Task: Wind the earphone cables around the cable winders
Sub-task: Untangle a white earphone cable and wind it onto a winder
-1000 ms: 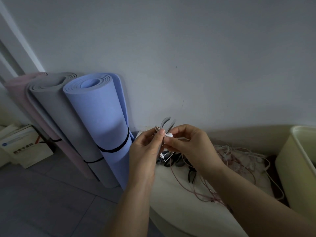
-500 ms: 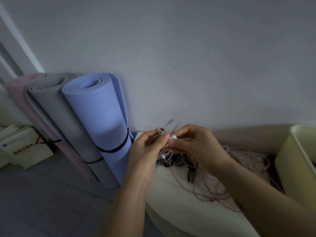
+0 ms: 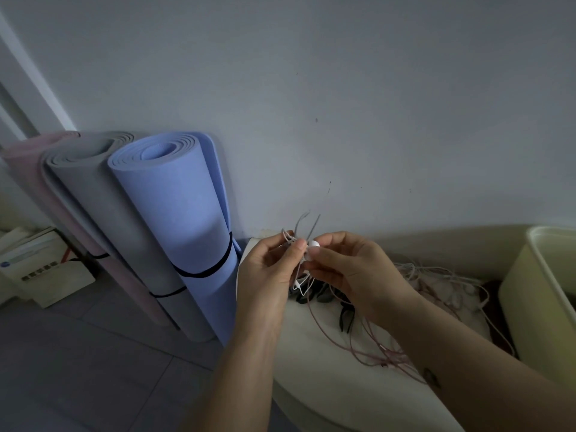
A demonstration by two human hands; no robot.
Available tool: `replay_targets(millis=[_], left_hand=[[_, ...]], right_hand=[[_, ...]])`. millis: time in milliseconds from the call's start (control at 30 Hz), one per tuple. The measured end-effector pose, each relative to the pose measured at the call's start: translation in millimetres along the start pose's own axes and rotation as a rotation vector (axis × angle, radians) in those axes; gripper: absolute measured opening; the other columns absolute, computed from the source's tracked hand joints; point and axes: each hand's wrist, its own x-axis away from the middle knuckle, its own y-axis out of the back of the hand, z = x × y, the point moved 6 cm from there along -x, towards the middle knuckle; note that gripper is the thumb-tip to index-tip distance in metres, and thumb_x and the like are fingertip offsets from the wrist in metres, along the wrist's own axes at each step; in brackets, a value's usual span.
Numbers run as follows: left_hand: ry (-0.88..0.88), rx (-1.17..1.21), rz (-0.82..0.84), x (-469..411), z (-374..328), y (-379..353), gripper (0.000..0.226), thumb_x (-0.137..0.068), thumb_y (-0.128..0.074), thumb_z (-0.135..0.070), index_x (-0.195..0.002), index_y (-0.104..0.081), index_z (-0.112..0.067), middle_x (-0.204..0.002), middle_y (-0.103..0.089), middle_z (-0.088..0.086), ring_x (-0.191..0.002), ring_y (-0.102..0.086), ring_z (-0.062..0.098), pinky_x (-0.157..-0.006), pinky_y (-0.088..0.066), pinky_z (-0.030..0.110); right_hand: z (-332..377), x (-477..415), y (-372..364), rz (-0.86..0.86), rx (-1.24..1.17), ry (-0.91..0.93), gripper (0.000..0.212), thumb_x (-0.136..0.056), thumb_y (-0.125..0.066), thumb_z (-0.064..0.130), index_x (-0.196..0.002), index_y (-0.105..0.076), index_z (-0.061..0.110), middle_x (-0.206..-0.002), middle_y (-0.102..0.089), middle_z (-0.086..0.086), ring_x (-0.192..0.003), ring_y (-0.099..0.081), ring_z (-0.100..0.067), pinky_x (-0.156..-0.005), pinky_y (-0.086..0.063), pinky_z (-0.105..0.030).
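Both hands are held up over the far side of the pale bench (image 3: pixel 311 363), almost touching each other. The left hand (image 3: pixel 268 272) has its grip pinched on the white earphone cable (image 3: pixel 300 277), thumb pressed on top, with a small loop poking out above and a bit dangling below. The right hand (image 3: pixel 355 269) has its grip pinching the white earbud (image 3: pixel 313 244) between thumb and forefinger, right up against the left thumb tip. Down on the bench at about 4 o'clock from the hands there's a messy heap of pinkish cables (image 3: pixel 436 294), some trailing under the right wrist. Just below the hands sit a few black pieces (image 3: pixel 346 316), maybe the winders, too dim to tell. Over at 9 o'clock a blue mat (image 3: pixel 174 219) and a grey mat (image 3: pixel 93 188) lean rolled up against the wall, and at 3 o'clock there's a cream bin (image 3: pixel 545 307).
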Motion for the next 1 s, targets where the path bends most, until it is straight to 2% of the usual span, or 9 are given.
replay_targets(millis=[233,367,433,567,633,733,800,867,1000], left_hand=[[-0.009,0.002,0.035,4,1,-3,0.015,-0.081,-0.072,-0.017,-0.096,-0.070,-0.018,-0.089,-0.075,0.003,-0.089,-0.072,0.016,-0.082,-0.054,0.032],[-0.010,-0.004,0.044,3,-1,-3,0.017,-0.084,-0.071,-0.013,-0.099,-0.069,-0.021,-0.086,-0.075,0.001,-0.088,-0.072,0.014,-0.081,-0.054,0.029],[0.006,0.007,0.108,3,-5,-4,0.017,-0.085,-0.069,-0.009,-0.100,-0.068,-0.016,-0.080,-0.075,0.000,-0.081,-0.071,0.011,-0.075,-0.055,0.023],[0.021,-0.235,0.351,8,-11,-9,0.015,-0.086,-0.067,-0.009,-0.100,-0.068,-0.014,-0.084,-0.076,0.003,-0.075,-0.068,0.007,-0.070,-0.053,0.018],[0.038,-0.340,0.515,15,-12,-13,0.013,-0.085,-0.068,-0.007,-0.098,-0.067,-0.011,-0.085,-0.076,0.006,-0.075,-0.068,0.011,-0.072,-0.053,0.019],[0.117,-0.424,0.658,23,-7,-16,0.025,-0.080,-0.073,-0.008,-0.103,-0.062,-0.007,-0.088,-0.075,0.009,-0.078,-0.070,0.015,-0.074,-0.053,0.020],[0.163,-0.465,0.668,23,-3,-13,0.031,-0.078,-0.075,-0.008,-0.103,-0.058,-0.007,-0.088,-0.075,0.005,-0.078,-0.070,0.013,-0.073,-0.053,0.021],[0.196,-0.509,0.678,22,0,-9,0.032,-0.077,-0.076,-0.008,-0.102,-0.056,-0.009,-0.086,-0.075,0.000,-0.078,-0.070,0.011,-0.074,-0.054,0.023],[0.232,-0.571,0.744,24,1,-6,0.029,-0.078,-0.076,-0.007,-0.099,-0.056,-0.010,-0.087,-0.074,0.004,-0.078,-0.068,0.012,-0.074,-0.053,0.024]], right_hand=[[3,0,3,-0.007,0.051,0.054,0.005,-0.080,-0.069,0.004,-0.081,-0.064,0.004,-0.077,-0.071,-0.013,-0.072,-0.069,-0.021,-0.066,-0.054,-0.023],[5,-1,3,0.072,0.060,0.016,0.015,-0.068,-0.072,0.014,-0.078,-0.065,0.006,-0.078,-0.071,-0.012,-0.074,-0.069,-0.021,-0.068,-0.055,-0.024],[12,-2,9,0.092,0.131,-0.014,0.020,-0.066,-0.071,0.023,-0.078,-0.065,0.008,-0.080,-0.069,-0.009,-0.072,-0.067,-0.018,-0.069,-0.055,-0.024],[35,-9,44,-0.113,0.311,0.115,0.017,-0.081,-0.064,0.031,-0.076,-0.063,0.015,-0.079,-0.066,0.001,-0.075,-0.059,-0.015,-0.072,-0.048,-0.026],[35,-10,42,-0.021,0.385,0.158,0.012,-0.086,-0.059,0.031,-0.087,-0.068,0.022,-0.094,-0.070,0.011,-0.094,-0.062,-0.011,-0.087,-0.046,-0.030],[22,-8,26,0.238,0.529,0.107,0.025,-0.085,-0.058,0.040,-0.103,-0.069,0.026,-0.112,-0.068,0.013,-0.112,-0.058,-0.005,-0.099,-0.041,-0.034],[16,-6,18,0.349,0.625,0.064,0.026,-0.086,-0.055,0.040,-0.096,-0.070,0.022,-0.106,-0.070,0.005,-0.107,-0.061,-0.013,-0.098,-0.042,-0.039],[12,-3,17,0.401,0.614,-0.004,0.021,-0.081,-0.058,0.040,-0.082,-0.068,0.021,-0.090,-0.069,-0.002,-0.090,-0.063,-0.018,-0.089,-0.045,-0.040],[6,4,20,0.513,0.542,-0.154,0.018,-0.074,-0.068,0.029,-0.082,-0.062,0.013,-0.077,-0.064,0.000,-0.075,-0.059,-0.012,-0.074,-0.045,-0.026]])
